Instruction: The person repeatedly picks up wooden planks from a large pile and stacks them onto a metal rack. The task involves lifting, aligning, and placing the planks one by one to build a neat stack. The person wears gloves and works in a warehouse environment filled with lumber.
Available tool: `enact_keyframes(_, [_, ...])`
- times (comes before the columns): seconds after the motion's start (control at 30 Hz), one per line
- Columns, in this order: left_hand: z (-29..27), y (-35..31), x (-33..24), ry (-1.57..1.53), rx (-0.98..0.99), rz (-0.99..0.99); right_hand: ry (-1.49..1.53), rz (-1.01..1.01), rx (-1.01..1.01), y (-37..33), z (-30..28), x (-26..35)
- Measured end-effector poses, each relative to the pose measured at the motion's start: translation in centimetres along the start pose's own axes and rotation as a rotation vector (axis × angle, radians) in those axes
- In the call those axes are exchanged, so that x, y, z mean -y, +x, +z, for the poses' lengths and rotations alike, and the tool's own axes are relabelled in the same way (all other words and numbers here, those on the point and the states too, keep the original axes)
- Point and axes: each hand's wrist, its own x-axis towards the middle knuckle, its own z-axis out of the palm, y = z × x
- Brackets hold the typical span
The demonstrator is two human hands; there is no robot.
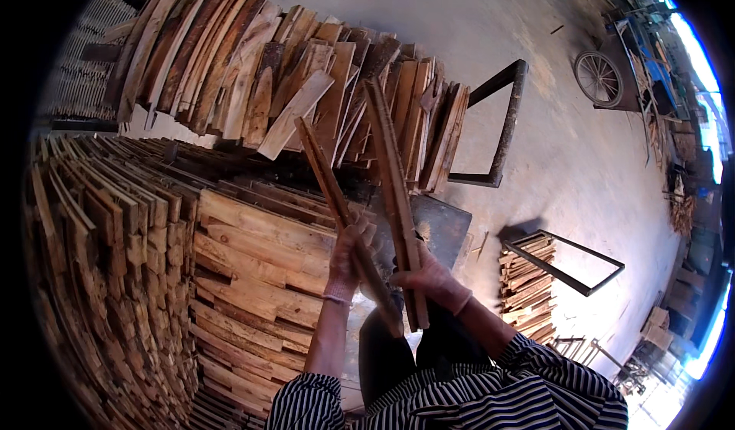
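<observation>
Right of the stacked planks (260, 273), left hand (347, 254) and right hand (431, 275) each grip one wooden slat (393, 174), not yet laid down, while far boards (222, 55) seemingly remain.

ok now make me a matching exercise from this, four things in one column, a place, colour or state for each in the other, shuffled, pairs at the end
Things
1. left hand
2. right hand
3. spoked wheel
4. shirt

Place, colour or state
A. gripping the plank with the higher far end
B. toward the upper right of the picture
C. dark and light stripes
D. gripping the plank with the lower far end

Right pairs: 1-D, 2-A, 3-B, 4-C
</observation>
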Motion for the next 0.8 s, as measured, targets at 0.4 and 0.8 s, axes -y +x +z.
enact_keyframes(0.4, [-5.4, -5.2, -4.1, 0.059, -0.005, -0.020, 0.121, -0.053, 0.194, 3.7, 0.0, -2.8])
enact_keyframes(0.8, [-11.9, -2.2, 4.7, 0.044, 0.005, -0.037, -1.441, 0.431, -0.110, 40.9, -13.6, -11.7])
